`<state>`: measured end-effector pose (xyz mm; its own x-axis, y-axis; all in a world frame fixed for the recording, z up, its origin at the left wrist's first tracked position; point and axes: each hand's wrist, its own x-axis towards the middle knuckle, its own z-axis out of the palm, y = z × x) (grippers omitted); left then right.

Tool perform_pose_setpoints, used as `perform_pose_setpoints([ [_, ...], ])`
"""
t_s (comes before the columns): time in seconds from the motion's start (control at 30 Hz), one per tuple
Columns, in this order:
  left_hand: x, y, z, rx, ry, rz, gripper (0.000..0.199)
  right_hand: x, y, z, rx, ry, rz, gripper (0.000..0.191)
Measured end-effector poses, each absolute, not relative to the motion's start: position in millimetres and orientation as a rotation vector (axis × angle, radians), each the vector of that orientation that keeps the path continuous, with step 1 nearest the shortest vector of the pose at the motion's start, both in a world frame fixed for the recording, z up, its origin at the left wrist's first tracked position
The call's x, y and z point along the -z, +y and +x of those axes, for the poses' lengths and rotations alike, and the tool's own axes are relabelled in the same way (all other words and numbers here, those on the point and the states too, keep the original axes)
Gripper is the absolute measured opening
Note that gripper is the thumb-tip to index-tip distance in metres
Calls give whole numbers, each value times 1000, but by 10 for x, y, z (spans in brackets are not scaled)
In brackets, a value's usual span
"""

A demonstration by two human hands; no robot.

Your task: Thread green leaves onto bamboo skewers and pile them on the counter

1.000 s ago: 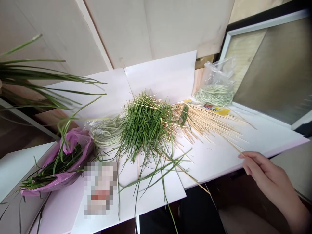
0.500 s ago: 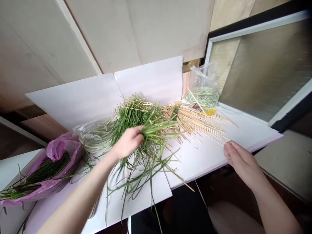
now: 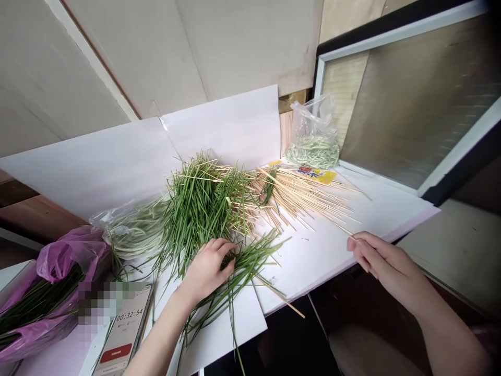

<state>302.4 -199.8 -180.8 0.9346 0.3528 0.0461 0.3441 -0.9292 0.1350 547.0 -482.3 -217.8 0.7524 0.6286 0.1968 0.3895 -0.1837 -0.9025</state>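
My left hand (image 3: pixel 211 267) rests over loose green chives (image 3: pixel 256 256) at the front of the table, fingers curved and apart from the thumb. Just behind it rises a big heap of chives on thin sticks (image 3: pixel 199 203). My right hand (image 3: pixel 381 256) pinches the near end of a bamboo skewer (image 3: pixel 341 228) at the table's right front edge. The skewer's far part lies over or among a spread of bamboo skewers (image 3: pixel 309 196); I cannot tell which.
A clear bag of pale green strips (image 3: pixel 313 151) stands at the back right. On the left are a clear bag of pale stalks (image 3: pixel 135 230), a pink bag (image 3: pixel 64 256) with dark green stalks, and a phone (image 3: pixel 123 334) showing a timer. White boards (image 3: pixel 223 117) line the back.
My left hand has come down toward me and let go of the chive bunch, which lies on the table. The skewer in my right hand has tipped down toward the skewer pile. The view has shifted.
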Motion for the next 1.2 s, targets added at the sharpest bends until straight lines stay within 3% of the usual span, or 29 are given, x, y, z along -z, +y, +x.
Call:
perform_pose_setpoints([
  [0.13,1862,-2101,3195,-300,695,2952,21,2140,-4807,5429,-445,-943,-1747,35],
  [0.4,2114,-2066,3357,-143,689,2763,11,2183,-4683,5284,-465,-1022,-1892,41],
  [0.77,2272,-1943,3110,-241,461,2576,11,2611,-4437,5096,-628,-1174,-1869,37],
  [0.97,2354,-1901,3129,-336,605,2404,20,2507,-4254,4993,-582,-1186,-1938,34],
  [1.2,2349,-1861,3137,-582,689,2064,15,2385,-3919,5082,-464,-1383,-1864,41],
])
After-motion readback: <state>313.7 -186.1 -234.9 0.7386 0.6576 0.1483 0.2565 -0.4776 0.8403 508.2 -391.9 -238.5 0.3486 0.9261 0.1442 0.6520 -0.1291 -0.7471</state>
